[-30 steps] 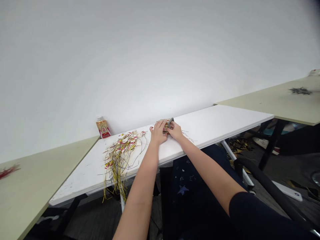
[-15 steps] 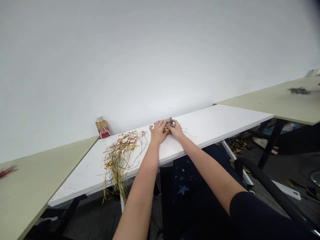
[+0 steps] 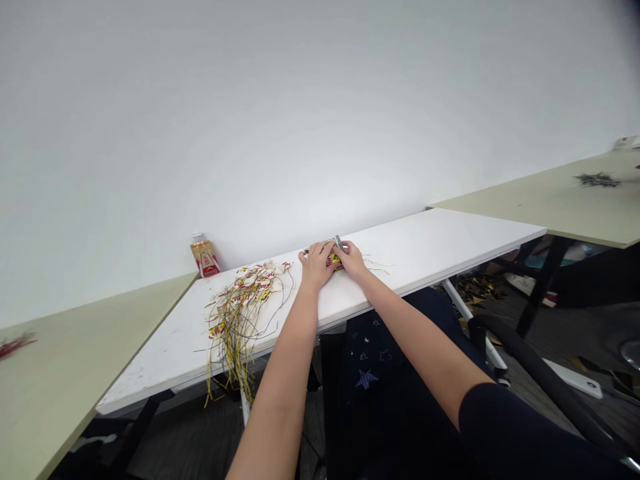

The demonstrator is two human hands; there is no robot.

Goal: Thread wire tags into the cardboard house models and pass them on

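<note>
My left hand point(image 3: 316, 268) lies over a small wood-coloured block at the table's far side, fingers bent over its top and thumb against the near side. Between the hands shows a yellow, red and white printed piece point(image 3: 333, 257), partly covered by fingers. My right hand point(image 3: 354, 261) closes on the block's right end, beside an upright grey flat part point(image 3: 339, 241). Its fingertips meet the left fingers, so what they pinch is mostly hidden. Thin dark wires point(image 3: 377, 263) stick out to the right. Left of my hands lies a heap of similar printed pieces with yellow and black strings point(image 3: 245, 300).
The strings hang over the front edge of the white table point(image 3: 425, 247). A drink bottle point(image 3: 205, 256) stands against the wall at the table's left. Greenish tables adjoin on both sides, with a dark wire bundle point(image 3: 597, 180) on the right one. A chair armrest point(image 3: 530, 373) is at right.
The grey part has tilted and shifted slightly left, and now shows a narrower side. My right fingers have moved a little closer to the left hand. The heap is unchanged.
</note>
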